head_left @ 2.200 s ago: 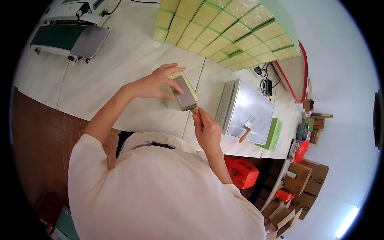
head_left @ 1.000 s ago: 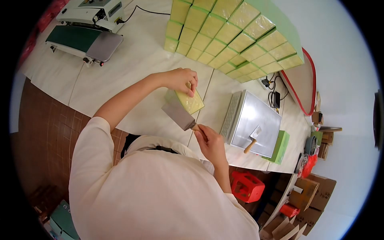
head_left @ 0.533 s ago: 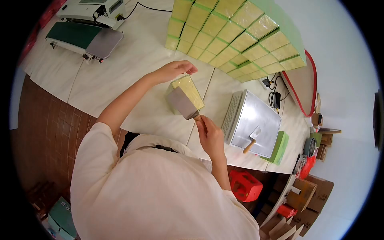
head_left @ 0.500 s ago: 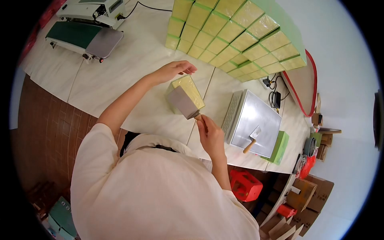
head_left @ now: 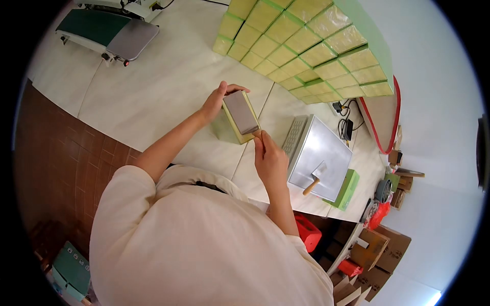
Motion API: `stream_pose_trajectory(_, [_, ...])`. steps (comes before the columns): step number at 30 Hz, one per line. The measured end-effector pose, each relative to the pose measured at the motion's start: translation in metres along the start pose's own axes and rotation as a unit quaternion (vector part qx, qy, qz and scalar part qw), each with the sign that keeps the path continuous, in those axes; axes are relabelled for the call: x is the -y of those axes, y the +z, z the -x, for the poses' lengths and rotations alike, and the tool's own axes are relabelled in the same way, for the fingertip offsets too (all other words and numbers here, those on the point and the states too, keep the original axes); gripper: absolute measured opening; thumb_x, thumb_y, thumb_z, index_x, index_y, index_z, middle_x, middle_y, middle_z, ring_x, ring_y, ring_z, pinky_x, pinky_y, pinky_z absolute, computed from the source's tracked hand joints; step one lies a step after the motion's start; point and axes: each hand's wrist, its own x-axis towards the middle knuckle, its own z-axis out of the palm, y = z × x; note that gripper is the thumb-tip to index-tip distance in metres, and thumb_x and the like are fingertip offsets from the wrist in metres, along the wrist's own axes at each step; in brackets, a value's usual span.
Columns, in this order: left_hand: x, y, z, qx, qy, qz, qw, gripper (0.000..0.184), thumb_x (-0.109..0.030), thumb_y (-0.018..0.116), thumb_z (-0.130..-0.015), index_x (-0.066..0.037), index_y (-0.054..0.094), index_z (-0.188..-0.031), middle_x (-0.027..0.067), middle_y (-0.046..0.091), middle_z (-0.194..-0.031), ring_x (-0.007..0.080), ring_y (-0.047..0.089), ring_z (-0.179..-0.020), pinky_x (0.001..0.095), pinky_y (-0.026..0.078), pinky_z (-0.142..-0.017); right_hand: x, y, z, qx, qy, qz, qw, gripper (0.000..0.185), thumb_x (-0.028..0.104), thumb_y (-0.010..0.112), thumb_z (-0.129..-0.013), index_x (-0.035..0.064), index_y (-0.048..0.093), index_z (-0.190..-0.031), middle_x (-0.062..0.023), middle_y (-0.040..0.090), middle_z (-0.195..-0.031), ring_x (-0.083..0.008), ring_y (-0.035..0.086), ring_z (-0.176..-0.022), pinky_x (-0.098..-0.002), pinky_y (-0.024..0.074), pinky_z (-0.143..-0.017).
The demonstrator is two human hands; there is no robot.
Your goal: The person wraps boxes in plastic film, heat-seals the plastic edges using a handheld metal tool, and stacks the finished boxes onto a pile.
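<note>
A small pale yellow-green box (head_left: 229, 128), seemingly film-wrapped, stands on the table in front of me. My left hand (head_left: 217, 102) cups its far left corner, fingers along the far end and thumb raised. In my right hand (head_left: 270, 157) is the short handle of a flat metal scraper (head_left: 240, 109). Its broad grey blade lies flat over most of the box's top face. A second scraper (head_left: 316, 178), wooden-handled, rests on a silver metal hot plate (head_left: 329, 153) to the right, apart from both hands.
Stacked yellow-green boxes (head_left: 291, 46) rise at the back. A machine with a dark green belt (head_left: 92, 30) sits at the far left. Beside the metal plate are a green box (head_left: 344, 191) and black cables (head_left: 347, 120). A red stool (head_left: 308, 232) and cardboard boxes (head_left: 377, 247) are lower right.
My left hand has come down onto the box's far end. The scraper blade has moved from slanting across the box's near side to lying flat on its top.
</note>
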Motion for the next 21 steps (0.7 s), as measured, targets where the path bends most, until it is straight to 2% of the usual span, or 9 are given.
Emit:
stream_pose_trajectory(1, [0.001,0.002,-0.001,0.001,-0.002,0.004,1.0,0.093,-0.076,0.008,-0.091,-0.007,0.062,-0.122,0.0053,0.062,-0.113,0.0161,0.053,-0.108,0.032,0.038,-0.098,-0.001,-0.001,0.0,0.012,0.0,0.008,1.0,0.017,0.016,0.06,-0.094,0.006,0.062,-0.107,-0.0115,0.066,-0.078,-0.0323,0.063,-0.063,-0.0414,0.0493,-0.053])
stream_pose_trajectory(3, [0.0,0.001,-0.007,-0.023,0.051,-0.053,0.997,0.091,-0.074,0.01,-0.093,-0.006,0.067,-0.111,0.0041,0.063,-0.102,0.0155,0.053,-0.095,0.0311,0.04,-0.091,-0.003,-0.005,0.003,0.025,0.001,0.017,1.0,0.017,0.016,0.06,-0.094,0.0062,0.062,-0.108,-0.0119,0.066,-0.078,-0.0329,0.063,-0.064,-0.0419,0.0492,-0.053])
stream_pose_trajectory(6, [0.003,0.001,-0.009,-0.011,0.028,0.0,1.0,0.087,-0.071,0.01,-0.094,-0.006,0.068,-0.105,0.0026,0.064,-0.099,0.015,0.051,-0.089,0.03,0.039,-0.087,-0.009,-0.016,0.012,0.038,-0.003,-0.028,0.999,0.017,0.015,0.059,-0.094,0.0069,0.061,-0.108,-0.0133,0.066,-0.08,-0.0345,0.063,-0.065,-0.043,0.049,-0.054])
stream_pose_trajectory(9, [0.001,0.0,-0.009,-0.014,0.044,-0.027,0.999,0.086,-0.069,0.01,-0.095,-0.006,0.068,-0.104,0.0014,0.064,-0.096,0.0144,0.051,-0.088,0.0286,0.039,-0.085,-0.014,-0.023,0.033,0.04,0.016,-0.02,0.999,0.017,0.015,0.059,-0.094,0.0073,0.061,-0.109,-0.0145,0.066,-0.08,-0.0355,0.063,-0.066,-0.0432,0.0491,-0.055])
stream_pose_trajectory(11, [0.004,0.0,-0.01,-0.011,0.044,-0.021,0.999,0.085,-0.068,0.01,-0.095,-0.006,0.067,-0.104,0.0017,0.064,-0.097,0.0141,0.051,-0.088,0.0282,0.038,-0.085,-0.013,-0.029,0.043,0.051,0.043,-0.032,0.997,0.016,0.013,0.058,-0.095,0.0034,0.063,-0.107,-0.02,0.06,-0.07,-0.0378,0.059,-0.06,-0.0399,0.0466,-0.053])
stream_pose_trajectory(14, [0.007,-0.001,-0.011,-0.009,0.043,-0.017,0.999,0.085,-0.068,0.01,-0.096,-0.006,0.067,-0.103,0.0022,0.064,-0.097,0.0138,0.051,-0.087,0.0278,0.039,-0.084,-0.018,-0.031,0.058,0.066,0.059,-0.008,0.996,0.017,0.014,0.06,-0.093,0.0056,0.06,-0.108,-0.0152,0.066,-0.078,-0.0341,0.064,-0.065,-0.0415,0.0496,-0.055])
stream_pose_trajectory(18, [0.008,-0.002,-0.012,-0.007,0.05,-0.013,0.999,0.085,-0.069,0.011,-0.095,-0.006,0.067,-0.103,0.0028,0.064,-0.097,0.0137,0.052,-0.086,0.0277,0.04,-0.083,-0.022,-0.034,0.074,0.055,0.06,-0.015,0.997,0.018,0.013,0.061,-0.092,0.0049,0.06,-0.108,-0.0153,0.066,-0.078,-0.0333,0.064,-0.064,-0.0407,0.0496,-0.054])
stream_pose_trajectory(20, [0.01,-0.002,-0.013,-0.007,0.05,-0.01,0.999,0.085,-0.07,0.011,-0.095,-0.006,0.067,-0.104,0.0028,0.064,-0.097,0.0136,0.052,-0.086,0.0277,0.04,-0.083,-0.023,-0.037,0.081,0.052,0.066,-0.032,0.996,0.02,0.011,0.059,-0.094,0.0008,0.062,-0.111,-0.0205,0.062,-0.073,-0.0356,0.062,-0.061,-0.0383,0.0483,-0.054])
stream_pose_trajectory(21, [0.011,-0.003,-0.013,-0.009,0.051,-0.008,0.999,0.086,-0.07,0.011,-0.094,-0.006,0.067,-0.104,0.0029,0.064,-0.097,0.0136,0.053,-0.086,0.0277,0.04,-0.082,-0.023,-0.037,0.085,0.052,0.065,-0.031,0.996,0.02,0.011,0.059,-0.094,0.0008,0.062,-0.111,-0.0205,0.062,-0.073,-0.0356,0.062,-0.061,-0.0383,0.0483,-0.054])
